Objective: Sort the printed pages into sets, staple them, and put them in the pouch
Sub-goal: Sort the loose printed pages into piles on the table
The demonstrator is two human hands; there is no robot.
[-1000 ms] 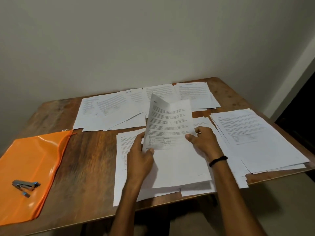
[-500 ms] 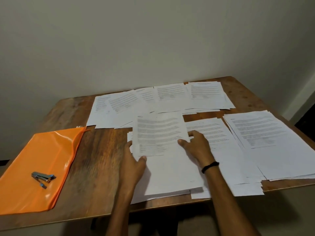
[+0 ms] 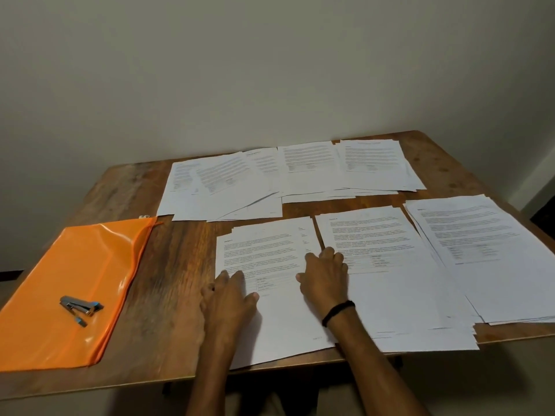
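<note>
head view. printed pages lie in several piles on the wooden table [image 3: 174,265]: a fanned back row [image 3: 303,172], and along the front a near pile [image 3: 270,244], a middle pile [image 3: 375,232] and a right pile [image 3: 480,232]. the left hand [image 3: 231,298] lies flat, fingers spread, on the near pile's lower left corner. the right hand [image 3: 326,277] rests palm down on that pile's right edge, fingers loosely together and reaching the seam with the middle pile; no sheet is visibly pinched. the orange pouch [image 3: 75,265] lies well apart at the table's left, with the stapler [image 3: 81,306] on top of it.

risks, as judged: the front piles overhang the table's near edge and overlap each other (the middle and right ones especially), so sliding a sheet could drag its neighbours, mixing sets or tipping pages to the floor. nothing appears stapled yet.
</note>
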